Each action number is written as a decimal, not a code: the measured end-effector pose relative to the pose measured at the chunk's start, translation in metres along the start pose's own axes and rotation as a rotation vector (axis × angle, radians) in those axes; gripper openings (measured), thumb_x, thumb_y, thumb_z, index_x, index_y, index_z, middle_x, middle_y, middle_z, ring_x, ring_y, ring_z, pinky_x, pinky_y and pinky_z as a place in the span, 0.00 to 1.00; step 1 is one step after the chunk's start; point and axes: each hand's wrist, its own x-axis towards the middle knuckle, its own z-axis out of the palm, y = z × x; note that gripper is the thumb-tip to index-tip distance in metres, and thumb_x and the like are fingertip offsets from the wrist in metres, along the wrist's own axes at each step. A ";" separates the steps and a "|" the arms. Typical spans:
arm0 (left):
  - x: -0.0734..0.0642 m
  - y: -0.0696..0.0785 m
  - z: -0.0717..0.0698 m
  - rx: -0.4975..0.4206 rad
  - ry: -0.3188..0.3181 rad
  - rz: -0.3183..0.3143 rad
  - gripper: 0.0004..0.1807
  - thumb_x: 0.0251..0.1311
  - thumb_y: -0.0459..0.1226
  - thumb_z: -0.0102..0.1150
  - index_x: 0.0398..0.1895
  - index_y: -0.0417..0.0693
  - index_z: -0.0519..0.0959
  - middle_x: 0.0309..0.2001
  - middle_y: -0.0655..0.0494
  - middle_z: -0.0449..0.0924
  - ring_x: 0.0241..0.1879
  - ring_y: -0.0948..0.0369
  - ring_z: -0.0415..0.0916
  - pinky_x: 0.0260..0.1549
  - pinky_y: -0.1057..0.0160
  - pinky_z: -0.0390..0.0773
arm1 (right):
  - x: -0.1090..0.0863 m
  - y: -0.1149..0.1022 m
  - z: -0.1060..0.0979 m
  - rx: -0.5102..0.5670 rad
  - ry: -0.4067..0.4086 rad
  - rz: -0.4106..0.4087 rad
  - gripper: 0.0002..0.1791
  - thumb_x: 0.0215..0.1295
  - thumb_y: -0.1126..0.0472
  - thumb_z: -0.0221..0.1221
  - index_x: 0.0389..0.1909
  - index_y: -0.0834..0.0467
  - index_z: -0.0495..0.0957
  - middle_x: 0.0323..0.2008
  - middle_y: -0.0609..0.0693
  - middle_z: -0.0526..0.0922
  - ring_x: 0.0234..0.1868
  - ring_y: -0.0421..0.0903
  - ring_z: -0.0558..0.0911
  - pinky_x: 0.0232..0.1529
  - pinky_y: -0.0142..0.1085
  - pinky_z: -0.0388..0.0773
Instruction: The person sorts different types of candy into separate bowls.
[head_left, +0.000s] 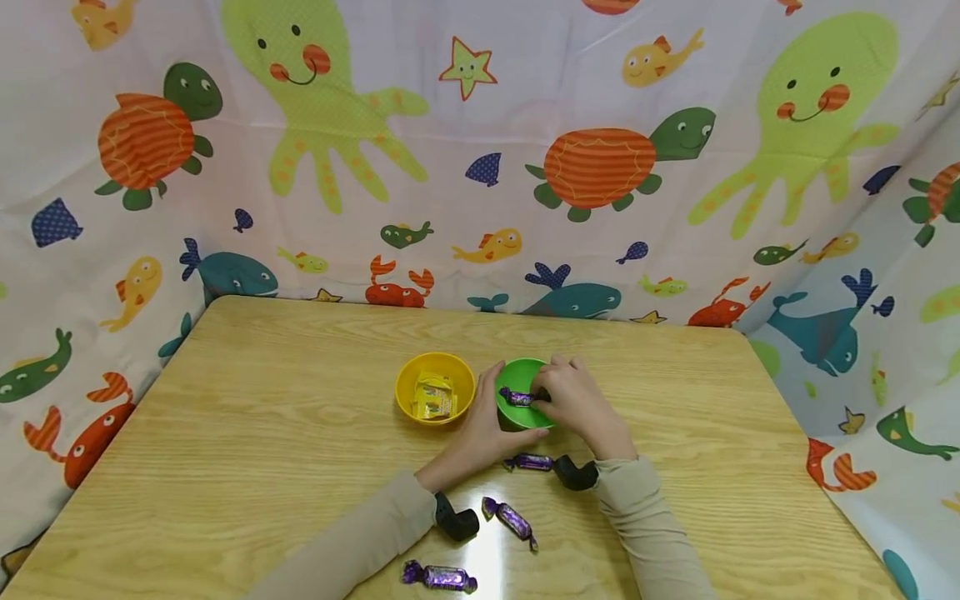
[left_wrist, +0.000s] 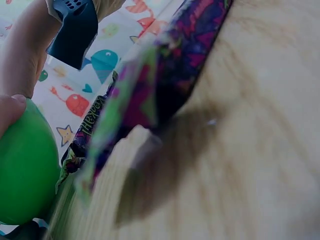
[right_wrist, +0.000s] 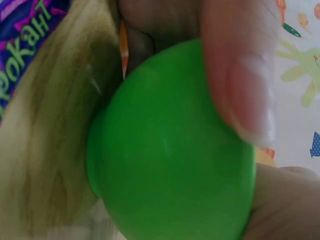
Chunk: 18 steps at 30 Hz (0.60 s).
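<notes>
My left hand [head_left: 480,433] holds a small green bowl [head_left: 517,372] from its left, the thumb stretched along the near side and the fingers at the far left rim. Inside that bowl lies a purple-wrapped candy [head_left: 516,397], its right end pinched by my right hand [head_left: 576,398], which reaches over the rim. The right wrist view is filled by the bowl's green outside [right_wrist: 170,145], with a thumb [right_wrist: 245,95] against it. Just left of my left hand stands a yellow bowl [head_left: 404,375] with yellow-wrapped candies [head_left: 435,398] in it.
Three more purple-wrapped candies lie on the wooden table [head_left: 262,433]: one close below the green bowl [head_left: 533,462], one between the forearms [head_left: 512,520], and one near the front edge [head_left: 441,577]. A sea-animal curtain [head_left: 450,200] hangs behind the table and along its sides.
</notes>
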 end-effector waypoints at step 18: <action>-0.001 -0.004 -0.001 -0.064 -0.012 0.021 0.63 0.49 0.55 0.75 0.80 0.52 0.41 0.74 0.50 0.49 0.69 0.54 0.58 0.67 0.50 0.63 | -0.004 -0.001 -0.002 0.113 0.092 0.027 0.07 0.54 0.61 0.73 0.33 0.57 0.88 0.32 0.48 0.84 0.38 0.49 0.77 0.42 0.46 0.69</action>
